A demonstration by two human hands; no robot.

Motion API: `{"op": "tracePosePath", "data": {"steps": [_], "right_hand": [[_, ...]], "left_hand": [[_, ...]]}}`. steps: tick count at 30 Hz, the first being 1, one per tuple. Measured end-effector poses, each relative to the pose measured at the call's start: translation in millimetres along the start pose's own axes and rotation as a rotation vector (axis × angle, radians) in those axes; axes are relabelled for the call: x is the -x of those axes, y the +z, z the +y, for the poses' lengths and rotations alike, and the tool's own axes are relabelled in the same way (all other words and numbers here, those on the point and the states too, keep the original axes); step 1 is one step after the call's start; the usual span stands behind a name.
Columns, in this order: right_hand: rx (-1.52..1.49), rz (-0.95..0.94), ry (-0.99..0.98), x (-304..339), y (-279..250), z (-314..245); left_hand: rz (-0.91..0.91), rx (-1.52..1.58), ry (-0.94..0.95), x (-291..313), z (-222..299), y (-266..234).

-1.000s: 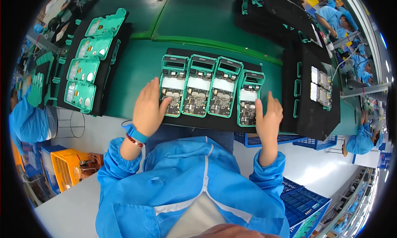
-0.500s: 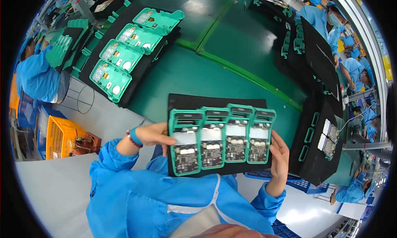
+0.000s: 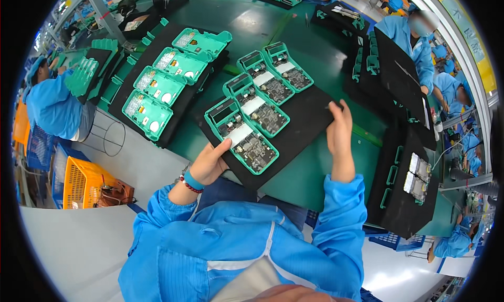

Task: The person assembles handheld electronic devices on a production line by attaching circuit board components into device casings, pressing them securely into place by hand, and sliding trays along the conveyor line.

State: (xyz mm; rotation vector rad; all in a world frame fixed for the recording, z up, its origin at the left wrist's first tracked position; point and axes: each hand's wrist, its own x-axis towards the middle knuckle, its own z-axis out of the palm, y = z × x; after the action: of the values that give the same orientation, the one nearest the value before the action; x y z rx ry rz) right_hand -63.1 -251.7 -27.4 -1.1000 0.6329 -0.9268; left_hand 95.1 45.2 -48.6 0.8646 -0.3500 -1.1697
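A black board [image 3: 310,124] is held at a slant above the green table, carrying a row of green plastic housings with exposed circuit boards and a pale strip across each. My left hand [image 3: 209,164] grips the board's near left edge, thumb on top beside the nearest housing [image 3: 253,151]; its other fingers are partly hidden underneath. At the right corner of the board, my right hand [image 3: 340,128] pinches the edge with its fingertips. The farthest housing [image 3: 294,73] sits near the board's far edge.
On the left lies another black board with green shells [image 3: 147,114]. Stacked black boards [image 3: 401,192] with green frames stand on the right. An orange basket [image 3: 84,181] is at lower left. Co-workers in blue sit at left [image 3: 52,102] and far right [image 3: 407,32].
The board with the housings has moved away from my body over the table and turned, its right side swinging farther away. Both my hands moved with it.
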Motion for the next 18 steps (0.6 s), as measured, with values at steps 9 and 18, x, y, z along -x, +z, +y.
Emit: {"op": "tracePosePath", "data": {"steps": [9, 18], "right_hand": [[0.509, -0.159, 0.291, 67.0, -18.1, 10.2], [0.107, -0.096, 0.057, 34.0, -34.6, 35.2]], "left_hand": [[0.155, 0.028, 0.053, -9.6, -30.2, 56.8], [0.024, 0.004, -0.204, -82.5, -17.6, 66.4]]}}
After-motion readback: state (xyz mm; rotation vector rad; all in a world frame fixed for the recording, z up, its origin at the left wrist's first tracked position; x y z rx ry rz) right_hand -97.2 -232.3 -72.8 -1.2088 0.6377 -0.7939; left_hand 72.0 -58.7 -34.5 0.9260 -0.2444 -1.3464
